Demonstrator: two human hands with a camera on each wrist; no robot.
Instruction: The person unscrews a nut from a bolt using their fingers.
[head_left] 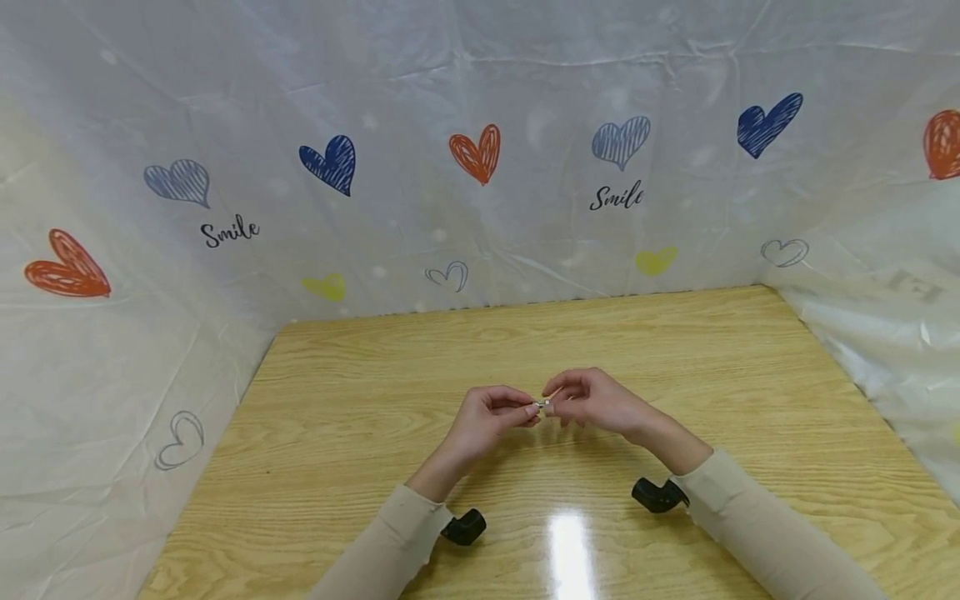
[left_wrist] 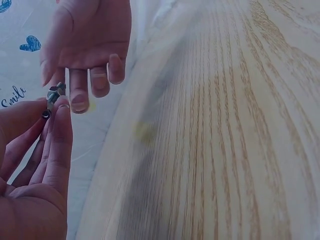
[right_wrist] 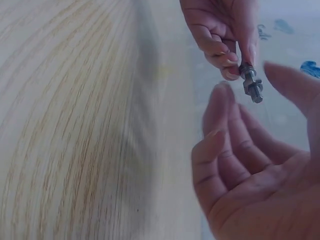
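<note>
Between its thumb and fingers, my left hand (head_left: 483,419) pinches one end of a small metal bolt (right_wrist: 249,76) above the table. A nut (right_wrist: 253,87) sits partway along the bolt, and the threaded tip sticks out past it toward my right hand (head_left: 606,406). That hand hovers around the free end, thumb apart from its loosely bent fingers. In the right wrist view a gap shows between the bolt and the right thumb (right_wrist: 287,85). The pinched end of the bolt is partly hidden by the left fingertips.
Beneath both hands lies a wood-grain table (head_left: 360,400). A white sheet (head_left: 397,217) printed with hearts and "Smile" stands along its back and sides. Black wrist mounts (head_left: 465,527) jut from both sleeves. Light glares on the near tabletop.
</note>
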